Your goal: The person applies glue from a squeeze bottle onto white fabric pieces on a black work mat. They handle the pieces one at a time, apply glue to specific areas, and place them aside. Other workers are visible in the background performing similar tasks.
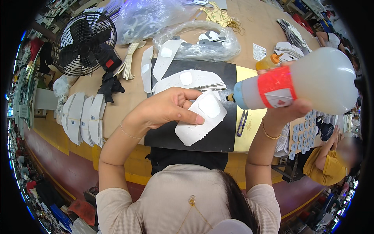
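My left hand [171, 107] pinches a white cut piece [191, 130] between thumb and fingers. A rounded white patch [209, 106] lies on its upper part. My right hand [290, 107] is wrapped round a large translucent bottle [325, 82] with a red band and a blue collar. The bottle is tipped on its side, its dark nozzle [230, 97] pointing left at the patch, a small gap apart. Behind my left hand, a stack of white perforated pieces [167, 84] lies on a black mat [230, 70], with a similar patch on top.
A black fan [83, 45] stands at the far left, above bundled white pieces [74, 121]. Plastic bags [152, 19] fill the back. Thread snips [242, 123] lie on yellow sheeting near an orange-tipped bottle [267, 62]. A person in yellow [325, 163] sits at the right.
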`<state>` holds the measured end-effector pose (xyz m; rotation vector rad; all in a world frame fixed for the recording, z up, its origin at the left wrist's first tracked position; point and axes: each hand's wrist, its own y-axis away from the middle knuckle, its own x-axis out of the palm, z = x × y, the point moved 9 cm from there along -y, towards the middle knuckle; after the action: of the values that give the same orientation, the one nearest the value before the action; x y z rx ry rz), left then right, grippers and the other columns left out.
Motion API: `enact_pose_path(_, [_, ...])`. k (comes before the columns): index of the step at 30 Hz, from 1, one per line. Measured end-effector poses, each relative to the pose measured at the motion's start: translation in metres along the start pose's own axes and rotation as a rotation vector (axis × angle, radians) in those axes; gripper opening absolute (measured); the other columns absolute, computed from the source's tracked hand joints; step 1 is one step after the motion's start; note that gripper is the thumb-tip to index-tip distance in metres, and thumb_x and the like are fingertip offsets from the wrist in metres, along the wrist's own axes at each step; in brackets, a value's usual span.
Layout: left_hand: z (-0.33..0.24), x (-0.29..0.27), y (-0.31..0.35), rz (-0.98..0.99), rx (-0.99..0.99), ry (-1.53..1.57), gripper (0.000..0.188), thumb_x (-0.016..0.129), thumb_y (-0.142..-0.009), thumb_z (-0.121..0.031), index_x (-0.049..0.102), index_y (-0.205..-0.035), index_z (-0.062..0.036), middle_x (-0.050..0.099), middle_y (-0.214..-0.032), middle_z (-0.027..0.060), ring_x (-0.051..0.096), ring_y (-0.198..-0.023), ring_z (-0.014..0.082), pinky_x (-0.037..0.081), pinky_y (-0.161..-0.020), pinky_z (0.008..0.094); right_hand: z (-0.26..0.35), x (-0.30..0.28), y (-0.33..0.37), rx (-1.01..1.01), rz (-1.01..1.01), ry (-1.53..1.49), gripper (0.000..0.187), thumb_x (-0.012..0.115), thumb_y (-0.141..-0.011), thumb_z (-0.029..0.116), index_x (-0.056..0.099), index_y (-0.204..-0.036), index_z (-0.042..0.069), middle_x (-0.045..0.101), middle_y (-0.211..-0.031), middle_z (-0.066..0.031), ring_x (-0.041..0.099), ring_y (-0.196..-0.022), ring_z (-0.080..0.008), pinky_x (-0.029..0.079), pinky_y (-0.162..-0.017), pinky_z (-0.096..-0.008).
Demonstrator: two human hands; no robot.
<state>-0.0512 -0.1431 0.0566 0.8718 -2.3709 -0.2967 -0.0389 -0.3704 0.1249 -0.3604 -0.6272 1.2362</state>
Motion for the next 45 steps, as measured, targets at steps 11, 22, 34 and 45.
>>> enact_pose_path(11, [-0.002, 0.001, -0.007, -0.024, -0.012, -0.066, 0.042, 0.071, -0.079, 0.002, 0.058, -0.119, 0.0048, 0.07, -0.089, 0.0047, 0.063, -0.074, 0.0048, 0.049, -0.067, 0.02, -0.017, -0.004, 0.009, 0.084, 0.152, 0.202, 0.094, 0.065, -0.072, 0.071, 0.043, -0.122, -0.006, 0.058, -0.106, -0.0187, 0.067, -0.08, -0.0307, 0.06, -0.065, -0.0448])
enact_pose_path(22, [-0.003, 0.014, -0.023, 0.063, -0.029, -0.141, 0.043, 0.069, -0.081, 0.002, 0.057, -0.122, 0.005, 0.07, -0.089, 0.0035, 0.061, -0.074, 0.0031, 0.048, -0.067, 0.0185, 0.003, 0.019, -0.005, -0.086, 0.178, 0.449, 0.093, 0.069, -0.071, 0.067, 0.042, -0.125, -0.005, 0.058, -0.108, -0.0221, 0.066, -0.086, -0.0352, 0.061, -0.073, -0.0512])
enact_pose_path(34, [-0.058, -0.044, -0.076, -0.077, 0.186, -0.179, 0.068, 0.072, -0.082, -0.007, 0.038, -0.14, 0.001, 0.068, -0.103, 0.0112, 0.068, -0.085, 0.0165, 0.055, -0.078, 0.0273, -0.002, -0.031, -0.01, 0.222, -0.026, -0.243, 0.089, 0.065, -0.075, 0.066, 0.041, -0.122, -0.006, 0.056, -0.098, -0.0173, 0.063, -0.082, -0.0262, 0.061, -0.065, -0.0413])
enact_pose_path(45, [-0.051, -0.169, -0.095, -0.709, 0.15, -0.466, 0.063, 0.064, -0.086, -0.009, 0.036, -0.142, -0.0026, 0.059, -0.107, 0.0176, 0.068, -0.075, 0.0202, 0.056, -0.053, 0.0273, 0.009, -0.031, -0.003, 0.208, -0.002, -0.077, 0.089, 0.062, -0.077, 0.067, 0.037, -0.125, -0.003, 0.053, -0.097, -0.0155, 0.06, -0.079, -0.0216, 0.057, -0.06, -0.0357])
